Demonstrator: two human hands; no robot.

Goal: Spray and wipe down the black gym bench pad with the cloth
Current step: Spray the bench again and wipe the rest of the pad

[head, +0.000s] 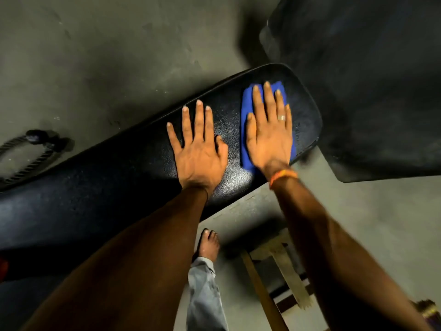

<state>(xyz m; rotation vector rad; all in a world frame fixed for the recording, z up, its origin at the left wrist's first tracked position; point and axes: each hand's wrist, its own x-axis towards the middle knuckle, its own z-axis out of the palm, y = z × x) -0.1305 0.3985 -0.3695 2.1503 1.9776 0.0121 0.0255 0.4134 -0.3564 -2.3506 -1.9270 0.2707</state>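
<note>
The black gym bench pad (pixel 114 173) runs diagonally from lower left to upper right. A blue cloth (pixel 246 111) lies folded near the pad's far right end. My right hand (pixel 269 130) presses flat on the cloth with fingers spread, covering most of it. Beside it to the left, my left hand (pixel 199 149) rests palm down on the bare pad, fingers apart and holding nothing. No spray bottle is in view.
A second black pad (pixel 372 87) fills the upper right. A coiled rope handle (pixel 31 151) lies on the grey floor at left. Below the bench I see my bare foot (pixel 208 244), and a wooden frame (pixel 274 278) at lower right.
</note>
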